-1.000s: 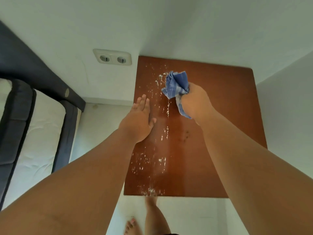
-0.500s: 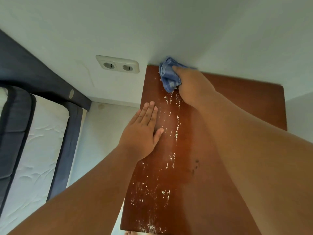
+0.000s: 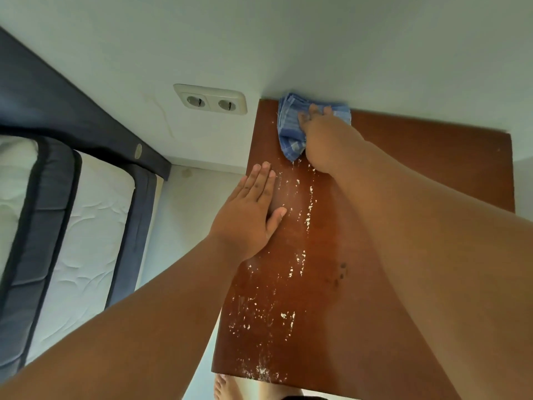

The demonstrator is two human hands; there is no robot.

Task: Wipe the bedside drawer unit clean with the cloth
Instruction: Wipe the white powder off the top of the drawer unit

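right hand (image 3: 320, 131) presses bunched cloth (image 3: 291, 131) onto drawer unit top (image 3: 418, 157) at back edge by wall. white specks (image 3: 288, 272) trail from grip toward near edge. left hand (image 3: 248, 217) flat, open, empty, nearer specks.

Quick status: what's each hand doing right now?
Left hand: open, flat on the drawer unit top, holding nothing.
Right hand: pressing the blue cloth against the back edge; the fingers' closure cannot be told.

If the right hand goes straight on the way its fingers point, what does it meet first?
Most likely the white wall: the right hand presses the blue cloth at the back edge of the drawer unit top, right against it.
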